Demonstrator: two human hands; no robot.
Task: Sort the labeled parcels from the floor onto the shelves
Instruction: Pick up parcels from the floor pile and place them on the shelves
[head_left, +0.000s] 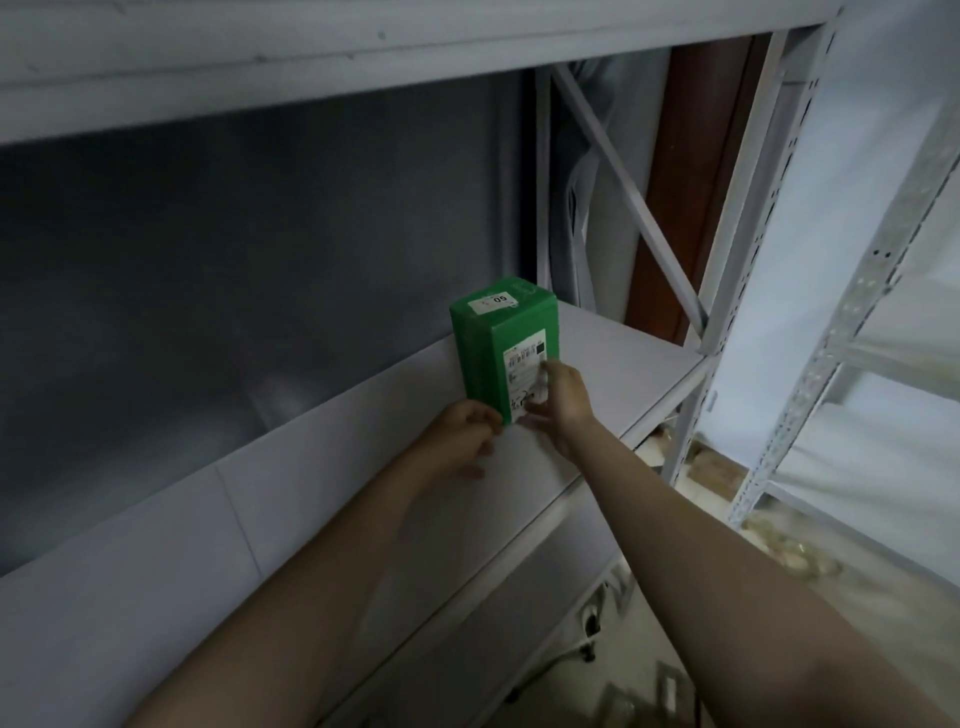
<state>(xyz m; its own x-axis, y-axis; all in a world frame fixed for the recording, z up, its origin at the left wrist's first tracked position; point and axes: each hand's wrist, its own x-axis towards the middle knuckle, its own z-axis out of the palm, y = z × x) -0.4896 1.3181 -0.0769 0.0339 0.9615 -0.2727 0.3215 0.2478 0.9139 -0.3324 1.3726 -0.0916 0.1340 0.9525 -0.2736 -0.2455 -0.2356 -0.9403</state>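
Observation:
A green parcel (491, 345) stands upright on the white shelf board (332, 499), near its right end. It carries a white sticker reading "05" on top and a shipping label on its front face. My right hand (563, 397) touches the front face over the label, fingers lying against it. My left hand (462, 436) is at the box's lower left corner, fingers curled, touching the bottom edge; whether it pinches the box is unclear.
A higher shelf (311, 67) runs overhead. White perforated uprights (748, 249) and a cross brace (623, 187) bound the right end. A second rack (852, 322) stands further right. Parcels lie on the floor (711, 467) below. Behind the shelf is a dark grey wall.

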